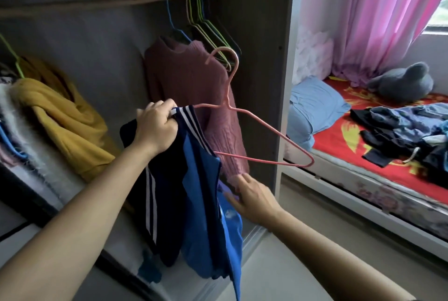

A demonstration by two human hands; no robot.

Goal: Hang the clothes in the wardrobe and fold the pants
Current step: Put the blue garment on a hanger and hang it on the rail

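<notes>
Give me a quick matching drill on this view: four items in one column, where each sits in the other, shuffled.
Items
1. jacket
2. sweater
3. plush
4. yellow garment

Places
A. on the bed
B. gripped by the left hand
C. hanging from the rail
D. draped at far left

Pairs: 1-B, 2-C, 3-A, 4-D
</notes>
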